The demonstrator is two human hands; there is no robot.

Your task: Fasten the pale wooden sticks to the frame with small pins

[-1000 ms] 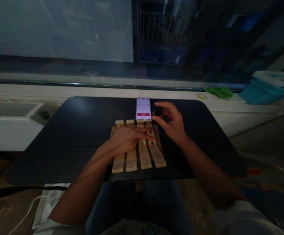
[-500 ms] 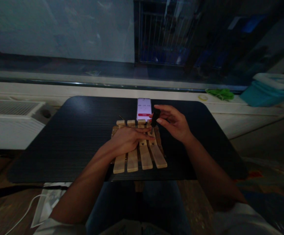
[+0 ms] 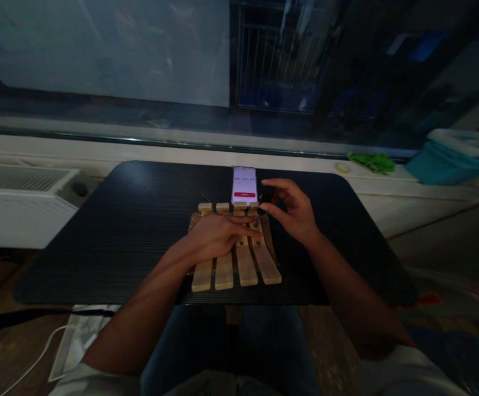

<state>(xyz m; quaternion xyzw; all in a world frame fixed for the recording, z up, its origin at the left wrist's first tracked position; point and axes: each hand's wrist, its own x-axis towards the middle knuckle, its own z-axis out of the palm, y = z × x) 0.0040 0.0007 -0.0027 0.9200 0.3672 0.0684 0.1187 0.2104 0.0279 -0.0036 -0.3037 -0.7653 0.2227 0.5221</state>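
A small rack of pale wooden slats (image 3: 245, 264) lies on the dark table (image 3: 132, 231). My left hand (image 3: 216, 235) rests flat on the slats, fingers stretched toward the right. My right hand (image 3: 292, 212) is pinched round a small black screwdriver (image 3: 265, 197) held upright over the far right slat. Its tip is near my left fingertips. Just beyond the rack lies a lit phone (image 3: 244, 185) with a red bar on its screen.
A white radiator (image 3: 20, 203) stands left of the table. Beyond the table's far edge runs a white windowsill with a green cloth (image 3: 372, 161), a tape roll (image 3: 341, 166) and a teal box (image 3: 453, 159). A white cable (image 3: 37, 360) lies on the floor at lower left.
My right hand has turned the screwdriver between its fingers and shifted slightly; the handle leaned over half a second ago and now stands nearer the phone. My left hand has stayed on the slats.
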